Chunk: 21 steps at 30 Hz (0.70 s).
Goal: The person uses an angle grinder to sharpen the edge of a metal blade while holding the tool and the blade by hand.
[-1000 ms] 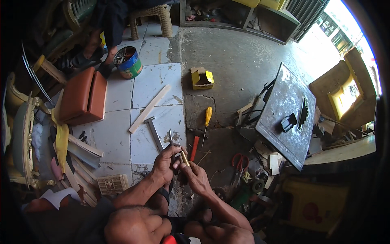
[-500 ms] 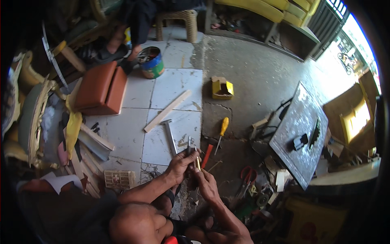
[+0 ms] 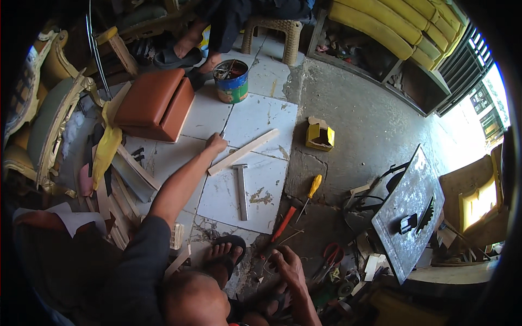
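Note:
My left hand (image 3: 216,143) reaches far forward over the white tiles, its fingers closed on a slim, dark-tipped tool (image 3: 224,129) whose kind I cannot make out. A wooden strip (image 3: 244,151) lies just right of that hand. Nearer to me a metal hammer (image 3: 242,193) rests on the tiles. My right hand (image 3: 288,266) is low at the right, fingers curled; what they hold, if anything, is hidden. Closest to it on the floor are a red bar-shaped piece (image 3: 284,224), a yellow-handled screwdriver (image 3: 314,187) and red-handled scissors (image 3: 333,254).
Beyond my left hand stands a paint tin (image 3: 232,81) full of small items. A brown padded box (image 3: 152,106) sits left of it. An opened yellow carton (image 3: 319,135) and a tilted metal saw table (image 3: 405,217) are at right. Another person's feet (image 3: 190,54) rest at the back.
My hands have parted. The left has stretched forward and left across the tiles; the right has drawn back toward me. The view has shifted, and the hammer now shows whole.

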Tool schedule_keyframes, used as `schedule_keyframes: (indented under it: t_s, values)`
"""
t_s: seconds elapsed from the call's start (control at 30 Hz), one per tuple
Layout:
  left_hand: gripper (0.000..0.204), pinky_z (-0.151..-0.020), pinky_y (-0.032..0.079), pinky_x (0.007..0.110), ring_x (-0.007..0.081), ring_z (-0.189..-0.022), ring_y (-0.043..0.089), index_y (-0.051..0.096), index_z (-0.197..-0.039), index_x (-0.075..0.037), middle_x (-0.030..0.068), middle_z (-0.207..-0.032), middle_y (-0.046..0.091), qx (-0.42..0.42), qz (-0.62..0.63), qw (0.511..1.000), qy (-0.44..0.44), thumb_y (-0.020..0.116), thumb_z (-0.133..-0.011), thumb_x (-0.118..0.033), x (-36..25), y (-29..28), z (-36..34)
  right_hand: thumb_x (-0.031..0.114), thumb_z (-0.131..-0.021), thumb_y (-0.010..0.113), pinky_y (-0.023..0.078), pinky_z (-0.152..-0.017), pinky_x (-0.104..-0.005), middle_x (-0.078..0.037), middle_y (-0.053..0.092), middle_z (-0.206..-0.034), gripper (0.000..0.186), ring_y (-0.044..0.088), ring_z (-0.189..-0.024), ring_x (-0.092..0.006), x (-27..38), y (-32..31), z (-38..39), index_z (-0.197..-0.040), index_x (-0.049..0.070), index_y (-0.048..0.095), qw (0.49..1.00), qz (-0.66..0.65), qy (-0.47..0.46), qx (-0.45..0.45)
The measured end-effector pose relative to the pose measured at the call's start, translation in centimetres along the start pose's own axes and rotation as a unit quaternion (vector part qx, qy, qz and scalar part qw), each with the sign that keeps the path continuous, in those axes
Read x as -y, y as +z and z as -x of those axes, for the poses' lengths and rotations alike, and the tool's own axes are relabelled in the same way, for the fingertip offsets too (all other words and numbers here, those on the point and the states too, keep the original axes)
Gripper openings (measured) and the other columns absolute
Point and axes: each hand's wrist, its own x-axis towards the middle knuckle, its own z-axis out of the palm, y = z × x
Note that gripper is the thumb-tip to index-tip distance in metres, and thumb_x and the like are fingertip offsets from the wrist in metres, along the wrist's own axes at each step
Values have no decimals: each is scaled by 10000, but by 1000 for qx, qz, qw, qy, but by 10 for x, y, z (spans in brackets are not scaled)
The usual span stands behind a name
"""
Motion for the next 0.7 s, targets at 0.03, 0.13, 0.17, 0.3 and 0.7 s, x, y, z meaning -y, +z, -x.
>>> schedule_keyframes:
  t_s: [0.03,0.13,0.17,0.3,0.7]
  values:
    - [454,-890,561,446,318,-1030,715,652,-1236,-19,194,-1117,730,-3,-48,999,12,768,-846,-220,3,-5,-13,360,-1042,611,552,-751,-333,-112,750,-947,406,712,-814,-171,0,-1,1,-1227,3,667,1000,-2,1,-7]
    - [519,-1028,513,439,341,-1182,664,627,-1323,-35,199,-1248,702,-140,-64,986,70,754,-842,-183,20,-28,-26,321,-1037,606,540,-729,-336,-105,730,-926,372,701,-804,-174,-3,0,4,-1204,-7,660,1000,-1,-6,-20]
    - [518,-1039,509,439,347,-1188,661,621,-1333,-35,199,-1256,700,-176,-71,979,77,744,-848,-167,31,-43,-22,309,-1034,604,533,-717,-337,-103,720,-915,363,694,-798,-174,-5,2,5,-1195,-12,656,1000,-1,-12,-18]
    - [452,-1033,507,443,360,-1170,661,620,-1322,-26,204,-1249,698,-145,30,976,159,694,-884,-110,-16,15,79,251,-1015,603,548,-787,-363,-129,731,-927,308,700,-846,-203,-42,-38,32,-1167,-10,666,983,-16,20,-183]
    - [316,-965,495,470,385,-1109,621,648,-1204,-9,180,-1137,663,55,41,931,359,625,-889,-10,-38,30,331,258,-925,701,539,-862,-426,-211,713,-1034,444,686,-935,-357,-222,64,179,-1282,19,588,783,-11,290,-550]
